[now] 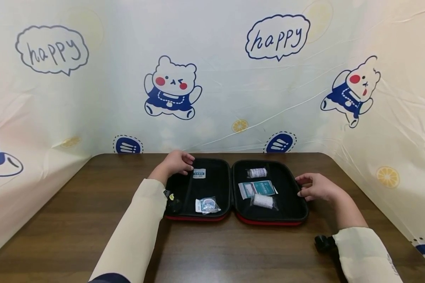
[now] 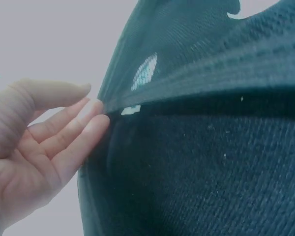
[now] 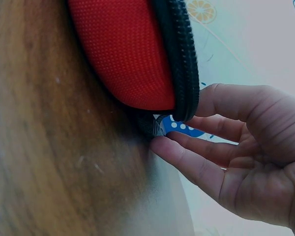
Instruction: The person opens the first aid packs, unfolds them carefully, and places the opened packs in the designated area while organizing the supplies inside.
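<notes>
A case lies unzipped and spread flat on the table, black inside with a red shell; its left half point(image 1: 212, 188) and right half point(image 1: 287, 208) join at a middle hinge. At the upper left rim is my left hand point(image 1: 177, 162), fingertips touching the edge beside the mesh pocket point(image 2: 196, 162), thumb apart from them. Beside the right rim is my right hand point(image 1: 316, 186); its thumb is by the black zipper edge point(image 3: 187, 64), and its loosely bent fingers reach past the red shell point(image 3: 123, 54). Neither hand visibly pinches anything.
The right half holds a wrapped roll point(image 1: 257, 173), flat teal packets point(image 1: 262, 188) and a white wrapped roll point(image 1: 263, 201). In the left half are a clear packet point(image 1: 208, 205) and a small label point(image 1: 199, 173). A printed cloth point(image 1: 212, 98) hangs behind the brown table point(image 1: 233, 255).
</notes>
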Tool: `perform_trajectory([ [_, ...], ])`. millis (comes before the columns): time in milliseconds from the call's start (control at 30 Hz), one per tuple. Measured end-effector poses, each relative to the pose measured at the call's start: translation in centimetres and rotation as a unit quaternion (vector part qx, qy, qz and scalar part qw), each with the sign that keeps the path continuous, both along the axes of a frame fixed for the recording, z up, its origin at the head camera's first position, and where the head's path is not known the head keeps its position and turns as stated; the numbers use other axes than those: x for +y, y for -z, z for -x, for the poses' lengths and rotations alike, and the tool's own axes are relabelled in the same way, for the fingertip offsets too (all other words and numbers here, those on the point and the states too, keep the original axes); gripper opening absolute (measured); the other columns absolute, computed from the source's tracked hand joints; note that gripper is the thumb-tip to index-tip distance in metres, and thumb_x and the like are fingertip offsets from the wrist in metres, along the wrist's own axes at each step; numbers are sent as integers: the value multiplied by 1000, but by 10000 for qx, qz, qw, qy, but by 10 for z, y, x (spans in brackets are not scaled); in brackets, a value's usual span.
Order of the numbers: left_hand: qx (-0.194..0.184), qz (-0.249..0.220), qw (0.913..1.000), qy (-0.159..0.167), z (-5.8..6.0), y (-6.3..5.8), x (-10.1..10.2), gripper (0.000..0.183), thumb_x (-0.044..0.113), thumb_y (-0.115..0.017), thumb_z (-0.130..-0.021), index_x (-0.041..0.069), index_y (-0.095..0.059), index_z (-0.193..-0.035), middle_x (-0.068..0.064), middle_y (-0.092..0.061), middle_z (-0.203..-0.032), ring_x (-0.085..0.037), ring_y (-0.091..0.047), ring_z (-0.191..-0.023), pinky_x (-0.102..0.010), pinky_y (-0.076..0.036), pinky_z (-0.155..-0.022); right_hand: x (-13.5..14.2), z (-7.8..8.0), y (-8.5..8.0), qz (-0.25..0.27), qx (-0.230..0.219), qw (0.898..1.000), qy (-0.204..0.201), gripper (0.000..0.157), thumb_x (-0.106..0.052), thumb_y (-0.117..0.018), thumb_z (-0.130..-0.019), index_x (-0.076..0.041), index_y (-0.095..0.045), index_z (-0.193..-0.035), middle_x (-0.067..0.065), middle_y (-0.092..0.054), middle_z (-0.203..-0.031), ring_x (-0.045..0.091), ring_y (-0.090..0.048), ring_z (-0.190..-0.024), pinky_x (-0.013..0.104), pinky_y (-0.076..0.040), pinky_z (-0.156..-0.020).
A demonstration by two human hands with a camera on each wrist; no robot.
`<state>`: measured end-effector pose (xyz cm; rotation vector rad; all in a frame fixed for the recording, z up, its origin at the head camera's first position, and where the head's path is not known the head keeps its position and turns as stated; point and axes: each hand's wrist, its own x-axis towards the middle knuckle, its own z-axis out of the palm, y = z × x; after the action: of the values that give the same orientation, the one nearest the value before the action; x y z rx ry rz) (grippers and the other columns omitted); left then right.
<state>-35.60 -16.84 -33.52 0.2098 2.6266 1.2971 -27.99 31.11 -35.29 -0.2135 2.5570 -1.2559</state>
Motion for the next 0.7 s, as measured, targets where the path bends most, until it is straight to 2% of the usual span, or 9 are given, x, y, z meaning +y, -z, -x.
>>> perform_trajectory([
  [133,115,-1,9999,25,-4,-2,1,34,1,-67,-90,-2,-61,-123,-18,-62,-116,-28,-62,-100,-33,-57,-79,0,-1,0,17,22,10000,-13,60,0,-72,-83,13,-43,-134,36,-48,-127,27,-62,-92,41,-58,-77],
  [433,362,388,9983,227,-12,-7,3,34,5,-69,-89,-2,-64,-121,-17,-64,-114,-25,-61,-95,-30,-58,-74,-1,0,2,52,45,10000,-45,60,1,-72,-83,13,-42,-134,36,-48,-128,26,-62,-91,41,-58,-76],
  [700,401,166,9984,370,-22,-11,7,33,4,-70,-88,-1,-65,-120,-21,-63,-119,-26,-61,-97,-32,-58,-75,1,1,3,-33,86,9999,-42,60,0,-73,-83,12,-43,-134,37,-47,-128,26,-62,-91,41,-58,-76],
])
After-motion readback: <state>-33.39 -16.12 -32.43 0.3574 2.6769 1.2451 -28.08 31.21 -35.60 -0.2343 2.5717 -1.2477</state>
